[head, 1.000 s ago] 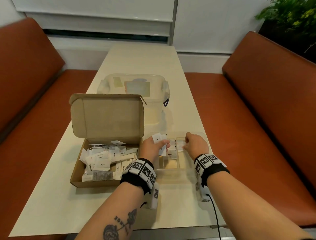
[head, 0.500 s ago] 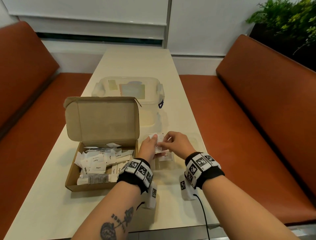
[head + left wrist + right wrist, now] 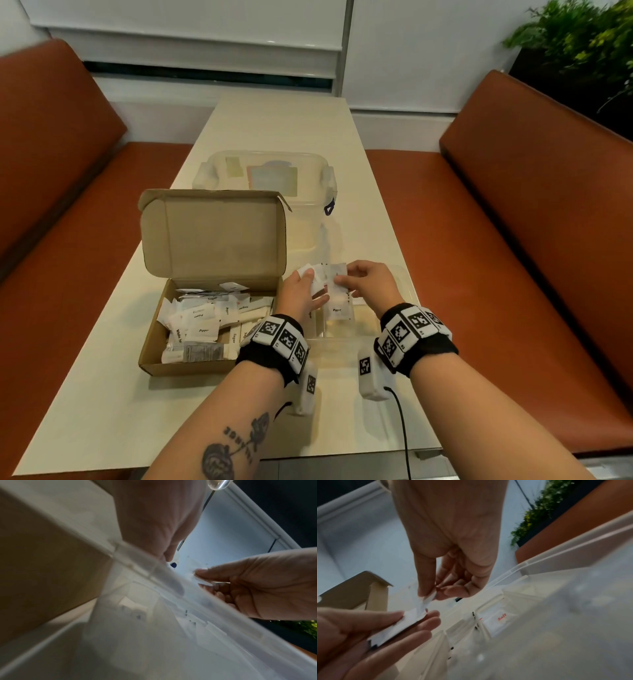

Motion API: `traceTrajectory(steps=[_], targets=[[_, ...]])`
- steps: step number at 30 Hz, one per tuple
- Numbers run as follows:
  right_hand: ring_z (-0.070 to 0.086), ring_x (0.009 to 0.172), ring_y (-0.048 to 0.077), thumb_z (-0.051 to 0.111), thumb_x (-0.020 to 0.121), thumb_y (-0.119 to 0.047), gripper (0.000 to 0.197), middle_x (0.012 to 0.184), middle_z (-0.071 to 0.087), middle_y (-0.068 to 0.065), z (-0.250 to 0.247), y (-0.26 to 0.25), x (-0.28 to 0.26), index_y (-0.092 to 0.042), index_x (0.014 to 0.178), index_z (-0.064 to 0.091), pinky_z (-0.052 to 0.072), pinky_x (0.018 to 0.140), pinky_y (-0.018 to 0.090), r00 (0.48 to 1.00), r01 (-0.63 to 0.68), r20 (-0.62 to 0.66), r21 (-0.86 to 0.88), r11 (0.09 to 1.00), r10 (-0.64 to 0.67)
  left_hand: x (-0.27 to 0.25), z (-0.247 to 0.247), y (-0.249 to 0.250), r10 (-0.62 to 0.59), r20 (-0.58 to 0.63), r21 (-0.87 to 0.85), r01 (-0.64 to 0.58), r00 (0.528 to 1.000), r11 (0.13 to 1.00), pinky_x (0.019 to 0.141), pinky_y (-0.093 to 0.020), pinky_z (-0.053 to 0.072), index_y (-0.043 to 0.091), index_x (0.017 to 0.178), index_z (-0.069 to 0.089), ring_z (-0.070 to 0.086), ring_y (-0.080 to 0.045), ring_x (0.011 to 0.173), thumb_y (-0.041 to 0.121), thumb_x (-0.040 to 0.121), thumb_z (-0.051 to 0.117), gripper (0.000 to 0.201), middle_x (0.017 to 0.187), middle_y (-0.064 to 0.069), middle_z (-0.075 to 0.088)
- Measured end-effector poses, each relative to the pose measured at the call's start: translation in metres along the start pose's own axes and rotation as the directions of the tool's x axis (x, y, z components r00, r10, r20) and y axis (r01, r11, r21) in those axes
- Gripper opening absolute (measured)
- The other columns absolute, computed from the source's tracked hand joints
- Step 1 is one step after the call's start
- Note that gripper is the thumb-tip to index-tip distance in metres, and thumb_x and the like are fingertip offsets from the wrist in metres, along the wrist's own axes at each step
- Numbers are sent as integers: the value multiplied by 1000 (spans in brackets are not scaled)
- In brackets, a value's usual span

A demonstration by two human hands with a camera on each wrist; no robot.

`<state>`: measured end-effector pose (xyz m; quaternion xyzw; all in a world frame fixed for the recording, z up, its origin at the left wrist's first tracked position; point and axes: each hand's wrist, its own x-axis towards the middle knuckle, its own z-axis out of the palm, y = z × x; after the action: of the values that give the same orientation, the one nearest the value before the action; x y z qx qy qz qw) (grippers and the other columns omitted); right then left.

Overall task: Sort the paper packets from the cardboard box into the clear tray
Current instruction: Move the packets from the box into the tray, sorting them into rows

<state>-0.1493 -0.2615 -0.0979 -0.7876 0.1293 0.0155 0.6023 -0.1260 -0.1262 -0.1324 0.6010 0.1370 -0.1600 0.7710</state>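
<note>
Two hands meet over the clear tray (image 3: pixel 383 330), at 12 o'clock from the wrists. Left hand (image 3: pixel 301 293) holds a small fan of paper packets (image 3: pixel 322 274), thumb on top, fingers fairly straight underneath; right wrist view shows the stack (image 3: pixel 399 626) lying across those fingers (image 3: pixel 412 638). Right hand (image 3: pixel 368 282) pinches one packet (image 3: pixel 426 602) between thumb and forefinger at the fan's right edge; the other fingers are curled loosely. That packet touches the stack; can't tell whether it is clear of it.

Tray sits on the table (image 3: pixel 102 394), just right of the cardboard box (image 3: pixel 191 368), at 3 o'clock from it, walls close or touching. Tray compartments already hold packets: one marked "Pepper" (image 3: pixel 337 310) below the hands, one marked "Salt" (image 3: pixel 500 619) in a neighbouring cell. Exact cell layout is blurred.

Box is open, lid (image 3: pixel 212 233) standing upright at its 12 o'clock edge. Inside: a loose heap of packets (image 3: pixel 202 322), labels "Sugar", "Pepper" and "White" readable.

Lidded clear container (image 3: pixel 263 171) at 12 o'clock behind the box. Orange benches (image 3: pixel 531 257) run along both sides of the table, with a plant (image 3: pixel 582 41) at 1 o'clock.

Left wrist view is mostly the tray wall (image 3: pixel 171 588) and box side (image 3: pixel 42 574), blurred.
</note>
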Motion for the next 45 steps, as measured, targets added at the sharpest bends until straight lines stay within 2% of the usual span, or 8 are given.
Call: traceTrajectory(steps=[4, 10, 13, 17, 23, 29, 33, 45], targets=[[54, 48, -2, 71, 78, -3, 17, 64, 60, -1, -1, 3, -3, -12, 67, 61, 40, 45, 6, 996, 21, -83, 179, 984, -6, -7, 4, -1, -52, 99, -30, 55, 994, 998, 60, -25, 58, 9, 109, 58, 70, -22, 88, 12, 99, 46, 16, 107, -13, 65], [44, 43, -5, 73, 78, -9, 22, 61, 52, -2, 3, 12, -3, -12, 63, 58, 37, 45, 4, 994, -18, -98, 196, 980, 38, -11, 5, 1, 49, 83, 22, -51, 995, 998, 67, -24, 59, 11, 101, 60, 66, -24, 95, 4, 89, 62, 14, 107, -13, 64], [50, 54, 0, 74, 77, -11, 15, 60, 58, -9, 1, 12, -3, -15, 68, 63, 40, 48, 6, 997, -17, -73, 101, 995, 24, -11, 2, 1, 72, 83, 79, -79, 994, 994, 71, -27, 59, 7, 105, 60, 66, -26, 95, 2, 88, 63, 18, 106, -14, 65], [55, 74, 2, 73, 79, -19, 23, 84, 63, -7, -7, -1, 2, -17, 101, 68, 39, 64, 12, 995, 93, -18, -236, 967, -100, -11, -1, -1, 92, 92, 205, -110, 991, 973, 70, -28, 59, 10, 94, 62, 66, -22, 82, 0, 88, 62, 12, 94, -11, 65], [54, 69, 8, 70, 80, -11, 5, 70, 61, -4, -16, -11, 4, -11, 85, 73, 39, 60, 13, 990, 127, 120, -496, 859, -78, -9, -3, -5, 147, 91, 292, -167, 985, 942, 65, -23, 58, 6, 95, 62, 63, -20, 81, 2, 89, 61, 7, 93, -13, 63], [54, 65, 7, 76, 75, -9, 16, 75, 65, 0, -9, 10, 0, -16, 66, 64, 41, 61, 19, 999, 1, 37, -496, 868, 20, -6, -7, -4, 194, -98, 64, -188, 976, 980, 63, -19, 55, 15, 95, 62, 66, -22, 89, 1, 92, 54, 17, 96, -10, 65], [57, 70, 11, 76, 73, -11, 4, 70, 64, -3, 0, 21, 1, -11, 73, 72, 40, 60, 20, 998, -39, 15, -553, 832, 56, -4, -10, -5, 151, -114, 19, -150, 982, 988, 66, -21, 57, 5, 118, 56, 67, -22, 90, 2, 93, 54, 25, 107, -15, 65], [54, 94, 20, 64, 81, -13, 6, 96, 60, 4, 15, 33, 4, -14, 87, 66, 36, 68, 23, 993, 106, 46, -785, 611, -112, -4, -12, -5, 164, -81, 95, -156, 983, 983, 68, -22, 56, 12, 113, 57, 65, -26, 99, 4, 93, 54, 22, 106, -11, 64]])
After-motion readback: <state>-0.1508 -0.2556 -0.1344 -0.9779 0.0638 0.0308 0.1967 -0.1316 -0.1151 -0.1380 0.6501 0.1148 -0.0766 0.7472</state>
